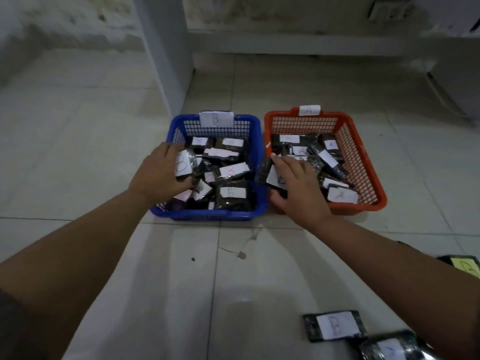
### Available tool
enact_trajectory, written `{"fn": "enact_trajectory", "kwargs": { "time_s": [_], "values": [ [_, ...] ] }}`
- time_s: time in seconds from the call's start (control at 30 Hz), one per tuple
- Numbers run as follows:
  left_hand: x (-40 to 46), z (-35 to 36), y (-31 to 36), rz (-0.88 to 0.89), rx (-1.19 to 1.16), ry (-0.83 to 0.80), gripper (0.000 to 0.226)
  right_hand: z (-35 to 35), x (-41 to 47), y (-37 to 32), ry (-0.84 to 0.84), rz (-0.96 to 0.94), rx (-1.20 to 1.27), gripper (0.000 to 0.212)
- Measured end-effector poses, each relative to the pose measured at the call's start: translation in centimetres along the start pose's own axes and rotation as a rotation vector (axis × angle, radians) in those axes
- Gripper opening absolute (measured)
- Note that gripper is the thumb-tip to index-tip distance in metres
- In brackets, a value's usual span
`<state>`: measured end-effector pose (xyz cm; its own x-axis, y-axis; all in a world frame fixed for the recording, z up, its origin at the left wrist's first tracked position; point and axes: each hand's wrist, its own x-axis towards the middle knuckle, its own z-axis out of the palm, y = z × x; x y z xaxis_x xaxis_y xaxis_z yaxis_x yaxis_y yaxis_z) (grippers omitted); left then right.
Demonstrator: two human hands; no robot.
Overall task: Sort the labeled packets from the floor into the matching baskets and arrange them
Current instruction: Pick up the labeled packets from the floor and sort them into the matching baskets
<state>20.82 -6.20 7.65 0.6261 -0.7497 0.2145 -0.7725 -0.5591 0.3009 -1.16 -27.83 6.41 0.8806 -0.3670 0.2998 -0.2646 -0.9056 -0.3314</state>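
Left hand [158,172] grip pinches B packet [185,164] over blue basket [255,152]; right hand [298,188] grip clasps another B packet [271,175].

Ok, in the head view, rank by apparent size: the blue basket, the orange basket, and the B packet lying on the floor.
1. orange basket and blue basket: look alike, so I won't rank them.
2. B packet on the floor: smallest, though nearest the camera.
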Motion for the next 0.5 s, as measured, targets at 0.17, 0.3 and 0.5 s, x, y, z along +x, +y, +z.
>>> {"fn": "enact_trajectory", "kwargs": {
  "time_s": [0.17,0.3,0.5],
  "values": [
    [-1.2,-0.6,-4.5,-0.053,0.054,-0.047,0.064,2.7,3.5,-3.8,-0.039,-0.049,0.006,0.068],
    [-1.8,0.3,-5.6,-0.095,-0.053,-0.058,0.066,5.4,4.3,-5.6,-0.093,-0.124,-0.048,0.064],
    [-2.1,1.6,-5.0,0.036,-0.123,-0.122,0.069,8.2,7.0,-5.5,-0.131,-0.066,-0.096,0.059]
  ]
}}
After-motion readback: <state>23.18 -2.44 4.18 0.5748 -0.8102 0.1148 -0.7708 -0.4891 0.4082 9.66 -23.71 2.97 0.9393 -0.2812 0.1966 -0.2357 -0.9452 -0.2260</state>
